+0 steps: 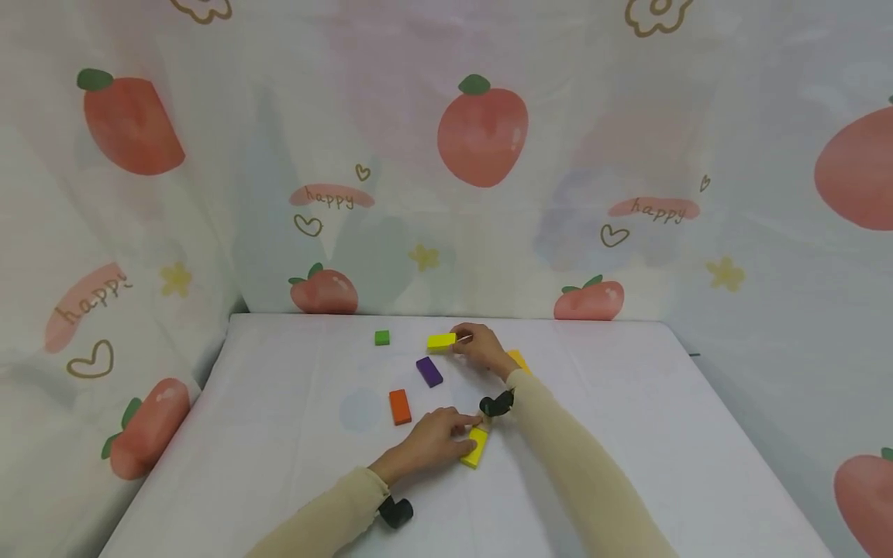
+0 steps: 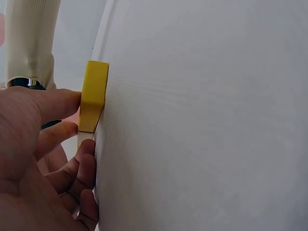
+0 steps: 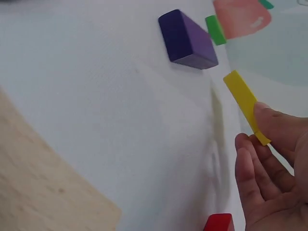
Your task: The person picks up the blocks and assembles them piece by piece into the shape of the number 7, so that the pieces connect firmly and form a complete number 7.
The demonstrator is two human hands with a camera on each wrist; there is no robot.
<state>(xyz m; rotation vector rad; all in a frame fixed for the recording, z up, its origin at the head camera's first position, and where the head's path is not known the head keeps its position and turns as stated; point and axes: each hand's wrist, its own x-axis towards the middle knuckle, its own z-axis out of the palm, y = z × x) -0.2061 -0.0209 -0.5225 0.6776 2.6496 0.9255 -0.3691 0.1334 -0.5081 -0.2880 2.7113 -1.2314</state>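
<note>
In the head view, my right hand (image 1: pixel 483 349) pinches a yellow block (image 1: pixel 442 342) at the back of the table; the right wrist view shows the thumb on that thin yellow block (image 3: pixel 242 96). Near the front, my left hand (image 1: pixel 436 438) touches a second yellow block (image 1: pixel 475 451) lying on the table. Seen from the left wrist, the thumb presses on this yellow block (image 2: pixel 94 91), with the index fingertip by its far end. A pale wooden block (image 1: pixel 484 423) sits against that end, partly hidden by the left fingers and the right wrist strap.
A purple block (image 1: pixel 429 372), an orange block (image 1: pixel 400 407) and a green cube (image 1: pixel 382 338) lie left of the right hand. An orange-yellow block (image 1: pixel 519 361) is partly hidden behind the right wrist. A red block (image 3: pixel 219 223) shows at the right wrist view's bottom edge.
</note>
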